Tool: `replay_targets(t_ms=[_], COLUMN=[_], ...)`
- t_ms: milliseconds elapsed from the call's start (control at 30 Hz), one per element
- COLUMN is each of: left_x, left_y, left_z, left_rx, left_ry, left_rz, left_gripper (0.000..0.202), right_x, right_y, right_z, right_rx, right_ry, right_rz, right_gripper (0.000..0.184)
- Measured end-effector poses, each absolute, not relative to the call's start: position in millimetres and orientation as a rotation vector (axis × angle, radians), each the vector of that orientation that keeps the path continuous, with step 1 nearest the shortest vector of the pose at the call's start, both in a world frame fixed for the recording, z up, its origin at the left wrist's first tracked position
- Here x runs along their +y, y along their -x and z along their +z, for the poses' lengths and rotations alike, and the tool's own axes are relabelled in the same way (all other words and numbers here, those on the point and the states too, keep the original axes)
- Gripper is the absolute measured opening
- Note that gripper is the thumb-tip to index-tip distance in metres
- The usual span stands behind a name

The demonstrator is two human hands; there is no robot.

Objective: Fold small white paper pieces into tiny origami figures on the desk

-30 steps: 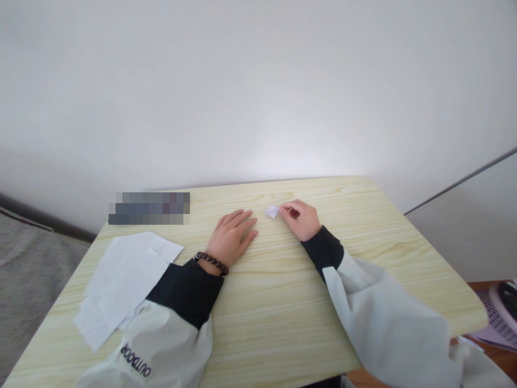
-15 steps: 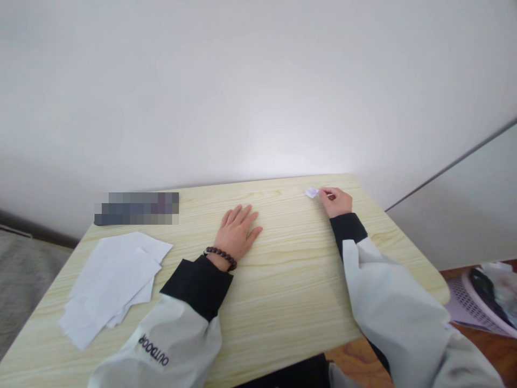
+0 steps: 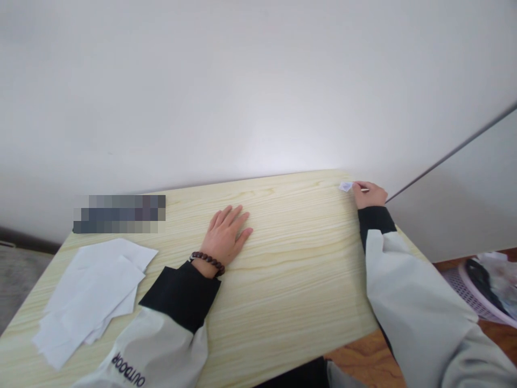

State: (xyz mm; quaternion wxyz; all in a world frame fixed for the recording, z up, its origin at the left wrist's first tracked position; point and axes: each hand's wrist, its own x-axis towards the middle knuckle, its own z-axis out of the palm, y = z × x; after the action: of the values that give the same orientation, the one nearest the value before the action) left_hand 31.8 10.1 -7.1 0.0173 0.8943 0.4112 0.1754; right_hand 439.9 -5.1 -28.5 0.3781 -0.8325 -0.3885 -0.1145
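Observation:
Flat on the light wood-grain table (image 3: 291,258) rests my left hand (image 3: 226,231), fingers spread and nothing in it. A dark bead bracelet (image 3: 207,262) circles that wrist. My right hand (image 3: 368,194) is over the far right part of the table, its thumb and fingers pinched on a small white piece of paper (image 3: 346,186). The paper points left from the fingertips, and its held end is hidden by them. Whether it touches the tabletop I cannot tell.
Several white paper sheets (image 3: 92,296) lie in an overlapping pile at the left. Behind them is a blurred dark object (image 3: 121,214). A white wall (image 3: 242,97) borders the table's far edge. A purple basket (image 3: 464,293) holding crumpled items stands on the floor at right.
My right hand has moved right with the small paper, toward the table's far right corner. My left hand stays flat on the table; the view has shifted slightly.

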Motion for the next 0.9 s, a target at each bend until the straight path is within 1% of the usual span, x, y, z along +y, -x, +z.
replay_targets(t_ms=[667, 900], left_x=[8.9, 9.4], left_y=[-32.9, -33.6], left_z=[-6.2, -6.1], left_rx=[1.307, 1.306], left_ry=[-2.785, -2.778], left_rz=[0.499, 0.495], left_gripper=[0.041, 0.042], right_x=[-4.3, -6.0], right_y=[-447.6, -439.2], right_z=[-34.3, -35.9], right_rx=[-1.014, -1.064], right_ry=[2.170, 2.077], right_rz=[-0.275, -0.362], right_gripper=[0.027, 0.032])
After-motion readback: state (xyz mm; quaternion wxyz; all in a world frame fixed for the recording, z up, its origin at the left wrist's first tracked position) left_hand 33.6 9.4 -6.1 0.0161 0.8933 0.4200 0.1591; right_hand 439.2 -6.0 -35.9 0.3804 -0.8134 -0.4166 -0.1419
